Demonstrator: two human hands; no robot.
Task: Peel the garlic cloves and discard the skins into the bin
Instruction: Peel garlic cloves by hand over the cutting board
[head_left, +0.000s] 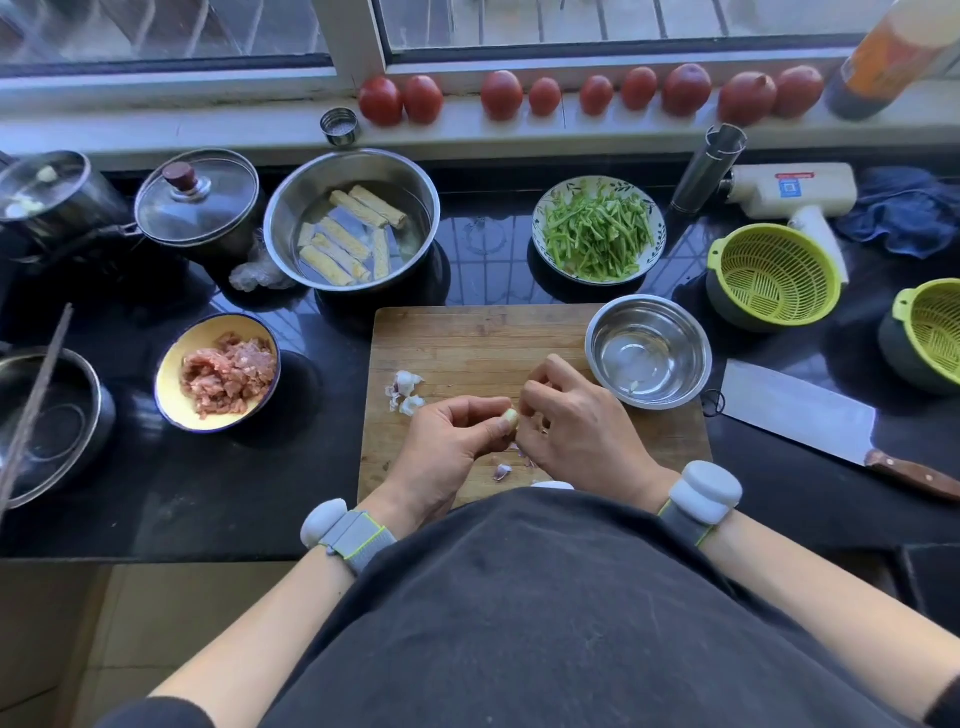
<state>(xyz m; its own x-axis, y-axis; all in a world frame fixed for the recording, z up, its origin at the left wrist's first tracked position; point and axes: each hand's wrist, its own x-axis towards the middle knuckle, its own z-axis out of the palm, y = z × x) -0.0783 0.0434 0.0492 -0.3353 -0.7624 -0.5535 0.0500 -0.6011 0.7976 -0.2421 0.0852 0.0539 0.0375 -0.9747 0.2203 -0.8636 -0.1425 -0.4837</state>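
Observation:
Over the wooden cutting board (467, 338), my left hand (452, 441) pinches a pale garlic clove (510, 417) between thumb and fingers. My right hand (576, 421) meets it from the right, its curled fingertips picking at the clove's end. Several unpeeled cloves and bits of white skin (406, 389) lie on the board to the left of my hands. A purplish scrap of skin (502, 471) lies on the board under my hands. No bin is in view.
A small steel bowl (649, 351) sits on the board's right corner, and a cleaver (810, 415) lies to its right. A yellow bowl of minced meat (221, 371) stands left of the board. Behind are a steel bowl of tofu rolls (353, 218), a plate of green strips (597, 228) and green colanders (774, 275).

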